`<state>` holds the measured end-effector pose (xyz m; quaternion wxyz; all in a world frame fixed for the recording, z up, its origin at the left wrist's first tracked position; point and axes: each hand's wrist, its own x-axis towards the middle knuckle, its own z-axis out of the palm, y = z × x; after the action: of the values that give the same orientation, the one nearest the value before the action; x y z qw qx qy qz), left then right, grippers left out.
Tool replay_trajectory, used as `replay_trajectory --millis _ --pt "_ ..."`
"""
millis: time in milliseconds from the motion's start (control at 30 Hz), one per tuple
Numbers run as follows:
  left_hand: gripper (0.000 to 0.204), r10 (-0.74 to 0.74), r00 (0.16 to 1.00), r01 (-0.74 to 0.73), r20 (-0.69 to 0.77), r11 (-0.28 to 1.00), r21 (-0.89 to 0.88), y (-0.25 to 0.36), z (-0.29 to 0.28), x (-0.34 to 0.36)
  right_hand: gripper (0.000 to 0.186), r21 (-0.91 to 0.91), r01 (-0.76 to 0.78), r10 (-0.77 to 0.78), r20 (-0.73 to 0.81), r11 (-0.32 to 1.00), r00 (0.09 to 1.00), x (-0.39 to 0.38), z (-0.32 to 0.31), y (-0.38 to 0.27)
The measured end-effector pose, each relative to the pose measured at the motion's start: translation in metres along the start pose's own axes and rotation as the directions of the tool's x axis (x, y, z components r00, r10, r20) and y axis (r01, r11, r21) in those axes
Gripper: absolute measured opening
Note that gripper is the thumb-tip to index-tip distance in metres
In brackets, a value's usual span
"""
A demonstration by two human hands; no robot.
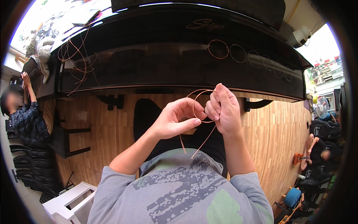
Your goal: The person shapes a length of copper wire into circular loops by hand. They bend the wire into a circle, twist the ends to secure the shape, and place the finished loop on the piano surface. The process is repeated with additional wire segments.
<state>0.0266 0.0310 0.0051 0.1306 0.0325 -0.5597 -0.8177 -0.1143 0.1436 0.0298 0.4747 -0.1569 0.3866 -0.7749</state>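
A thin copper-coloured wire, which looks like an instrument string [204, 142], is bent into loops in front of my chest, with both ends hanging toward my shirt. My right hand [225, 110] pinches the loops at their right side, thumb on top and fingers curled. My left hand [177, 118] curves around their left side, its thumb and fingertips against the wire with a small gap between them. Beyond my hands, a copper-coloured coil [208, 49] lies on the black piano [149, 76]. Several thinner, paler coils [230, 53] run in a row to its right.
Loose, tangled strings [86, 67] lie on the piano's left end. A person [28, 115] in a checked shirt is at far left. A white stool-like frame [71, 203] stands at lower left. Another person at far right has a small orange guitar-like instrument [298, 158].
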Motion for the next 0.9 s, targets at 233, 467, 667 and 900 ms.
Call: replay_trajectory --millis 233,467,667,900 --pt "0.048 0.014 0.998 0.002 -0.062 0.967 0.255 0.040 -0.020 0.013 0.031 -0.137 0.039 -0.037 0.014 0.990 0.999 -0.001 0.000 0.005" --pt "0.022 -0.070 0.983 0.145 -0.170 0.863 0.484 0.062 -0.011 0.014 0.031 -0.276 0.142 -0.141 0.022 0.951 0.990 0.001 -0.009 0.006" --pt "0.022 -0.186 0.972 0.225 -0.147 0.918 0.326 0.052 -0.010 -0.001 0.032 -0.335 0.190 -0.203 -0.004 0.923 0.979 0.005 -0.009 0.002" --pt "0.019 -0.330 0.944 0.314 0.001 0.900 0.304 0.048 -0.035 -0.007 0.034 -0.272 0.217 -0.234 -0.032 0.937 0.972 0.008 -0.012 -0.005"
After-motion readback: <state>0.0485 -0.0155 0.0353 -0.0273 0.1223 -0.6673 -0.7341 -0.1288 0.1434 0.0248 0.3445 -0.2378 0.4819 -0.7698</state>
